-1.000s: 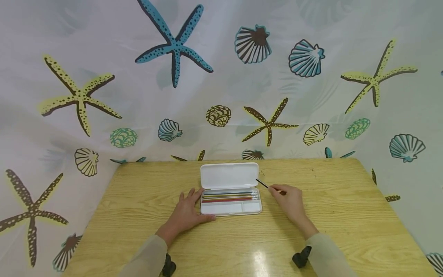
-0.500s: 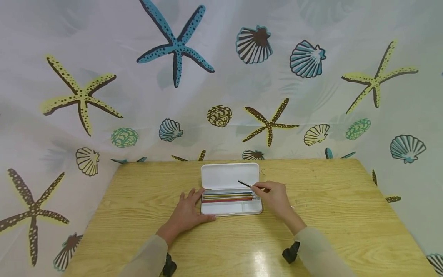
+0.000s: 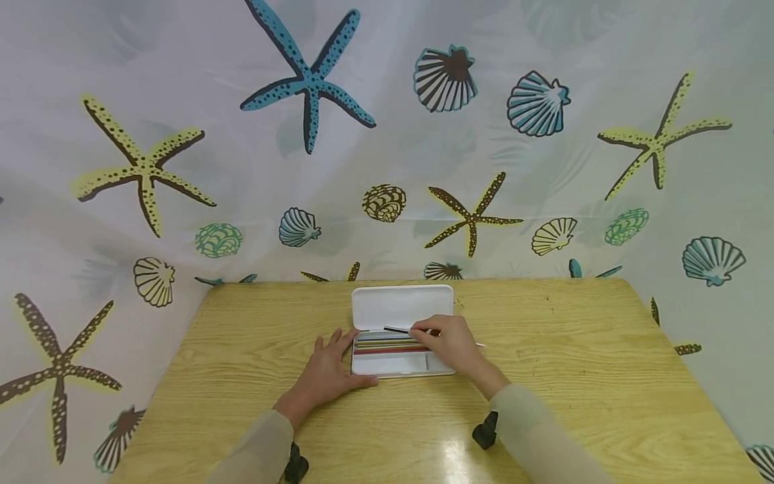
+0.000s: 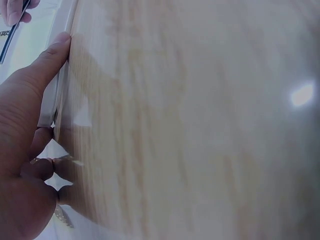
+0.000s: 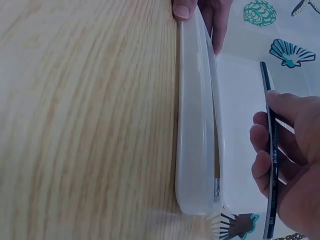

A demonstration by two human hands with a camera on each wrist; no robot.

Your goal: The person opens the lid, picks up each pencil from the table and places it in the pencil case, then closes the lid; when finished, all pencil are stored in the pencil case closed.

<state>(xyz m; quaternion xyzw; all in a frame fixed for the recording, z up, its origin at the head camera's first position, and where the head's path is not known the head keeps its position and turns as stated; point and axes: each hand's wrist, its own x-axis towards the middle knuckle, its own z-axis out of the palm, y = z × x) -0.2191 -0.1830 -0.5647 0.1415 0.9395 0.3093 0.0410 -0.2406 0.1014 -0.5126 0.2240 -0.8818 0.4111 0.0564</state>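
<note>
A white pencil case (image 3: 387,365) stands on the table with its lid (image 3: 393,306) raised at the back. Several pencils (image 3: 381,345) lie side by side in its rear compartment, the nearest one red. My left hand (image 3: 326,371) holds the case's left end, thumb along the front edge and forefinger at the rear corner. Over the right half of the case, my right hand (image 3: 450,341) pinches a dark pencil (image 5: 270,150), its dark end pointing left above the row. In the right wrist view the thumb (image 5: 285,106) lies along that pencil, opposite the curled fingers.
The wooden table (image 3: 556,349) reaches out on both sides of the case. A curtain (image 3: 375,148) printed with starfish and shells hangs behind it and along the sides. Black wrist devices (image 3: 486,431) sit at both cuffs.
The right hand has moved left with the dark pencil, from beside the case to over it, and the pencil now lies flatter. The left hand has stayed in place.
</note>
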